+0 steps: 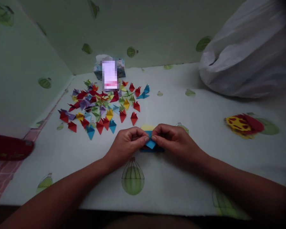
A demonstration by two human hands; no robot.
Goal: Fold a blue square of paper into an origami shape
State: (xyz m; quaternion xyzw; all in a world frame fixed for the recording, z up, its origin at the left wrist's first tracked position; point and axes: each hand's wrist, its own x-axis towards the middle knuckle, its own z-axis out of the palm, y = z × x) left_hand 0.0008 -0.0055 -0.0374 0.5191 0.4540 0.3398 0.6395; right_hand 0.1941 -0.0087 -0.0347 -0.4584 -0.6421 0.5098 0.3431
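Observation:
Near the middle of the table, a small blue piece of folded origami paper (151, 144) is pinched between my two hands. My left hand (131, 141) grips its left side between thumb and curled fingers. On the other side, my right hand (173, 138) pinches it the same way, the two thumbs almost meeting. Beneath my hands lie more paper squares, with a yellow sheet (147, 127) showing behind the fingers and a darker blue edge in front. Many folded paper cranes (95, 105) in red, blue, green, yellow and purple are spread out beyond my left hand.
Behind the cranes, a lit phone (110, 73) leans against a tissue box (121, 68). A large white plastic bag (248, 54) bulges at the back right. Right of my hands lies a red and yellow item (244, 125); a dark red object (10, 147) sits at the left edge.

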